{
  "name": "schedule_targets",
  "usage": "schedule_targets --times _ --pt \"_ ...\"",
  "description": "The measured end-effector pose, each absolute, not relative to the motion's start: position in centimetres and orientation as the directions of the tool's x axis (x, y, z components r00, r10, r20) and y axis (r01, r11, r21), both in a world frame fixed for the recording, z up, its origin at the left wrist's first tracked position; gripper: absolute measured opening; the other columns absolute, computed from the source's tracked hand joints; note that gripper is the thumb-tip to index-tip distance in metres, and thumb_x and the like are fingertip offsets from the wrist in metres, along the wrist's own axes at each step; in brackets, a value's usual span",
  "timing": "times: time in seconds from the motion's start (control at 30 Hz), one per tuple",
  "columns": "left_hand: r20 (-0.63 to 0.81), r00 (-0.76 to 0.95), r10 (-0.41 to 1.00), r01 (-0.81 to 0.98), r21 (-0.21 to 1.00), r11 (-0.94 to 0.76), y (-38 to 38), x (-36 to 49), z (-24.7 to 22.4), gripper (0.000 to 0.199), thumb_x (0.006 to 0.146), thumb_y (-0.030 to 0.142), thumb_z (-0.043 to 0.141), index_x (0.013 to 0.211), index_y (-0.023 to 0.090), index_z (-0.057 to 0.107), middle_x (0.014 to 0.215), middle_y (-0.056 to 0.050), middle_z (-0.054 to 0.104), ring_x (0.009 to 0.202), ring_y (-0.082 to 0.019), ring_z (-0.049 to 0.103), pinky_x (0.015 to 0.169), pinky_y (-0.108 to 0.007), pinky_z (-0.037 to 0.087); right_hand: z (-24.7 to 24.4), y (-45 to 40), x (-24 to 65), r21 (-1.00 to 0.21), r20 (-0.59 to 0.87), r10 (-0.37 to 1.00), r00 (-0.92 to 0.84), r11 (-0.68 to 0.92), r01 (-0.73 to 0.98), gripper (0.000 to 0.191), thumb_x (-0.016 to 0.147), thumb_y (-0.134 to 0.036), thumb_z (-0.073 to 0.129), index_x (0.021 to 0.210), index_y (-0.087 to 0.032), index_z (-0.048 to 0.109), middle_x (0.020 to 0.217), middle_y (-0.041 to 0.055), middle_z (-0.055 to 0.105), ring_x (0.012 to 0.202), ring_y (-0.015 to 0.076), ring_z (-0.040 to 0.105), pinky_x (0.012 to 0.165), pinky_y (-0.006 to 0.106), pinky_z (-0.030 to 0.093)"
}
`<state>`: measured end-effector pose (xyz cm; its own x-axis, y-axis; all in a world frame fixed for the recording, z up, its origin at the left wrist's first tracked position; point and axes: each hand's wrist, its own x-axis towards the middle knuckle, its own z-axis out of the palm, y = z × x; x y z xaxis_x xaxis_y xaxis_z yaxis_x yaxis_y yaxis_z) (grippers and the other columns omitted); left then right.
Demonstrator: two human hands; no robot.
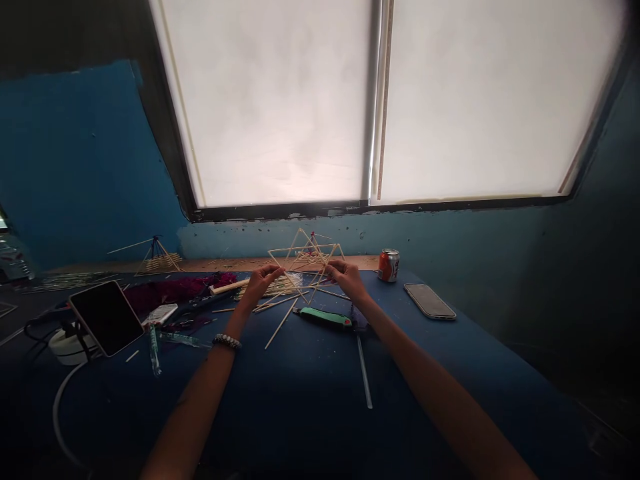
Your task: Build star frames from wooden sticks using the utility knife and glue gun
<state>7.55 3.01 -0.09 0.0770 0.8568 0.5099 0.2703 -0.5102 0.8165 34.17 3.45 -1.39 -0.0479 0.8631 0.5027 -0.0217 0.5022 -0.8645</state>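
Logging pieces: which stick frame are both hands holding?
The star-shaped stick frame, held by the left hand and the right hand; the leftmost pyramid-shaped frame and the similar frame behind the star are unheld.

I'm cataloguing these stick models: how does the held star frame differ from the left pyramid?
The star frame is held by the left hand and right hand; the left pyramid stands unheld. The star frame's top corner looks pale; the left pyramid's peak is dark. Both are made of thin, pale sticks.
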Motion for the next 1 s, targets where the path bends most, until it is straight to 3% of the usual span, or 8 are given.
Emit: schedule_targets --times 1.0 --pt "0.493 0.054 0.868 0.264 0.831 -0.489 3.11 7.74 -0.13 0.049 0.069 0.066 0.075 0.085 0.019 0.077 0.093 -0.009 0.076 0.092 -0.025 0.065 0.08 -0.034 0.047 -1.56 3.79 34.19 -0.856 0.516 0.856 -0.042 0.514 -0.048 0.038 0.075 -0.05 0.075 0.093 -0.016 0.07 0.091 0.0105 0.078 0.085 0.0253 0.075 0.063 0.032 0.057"
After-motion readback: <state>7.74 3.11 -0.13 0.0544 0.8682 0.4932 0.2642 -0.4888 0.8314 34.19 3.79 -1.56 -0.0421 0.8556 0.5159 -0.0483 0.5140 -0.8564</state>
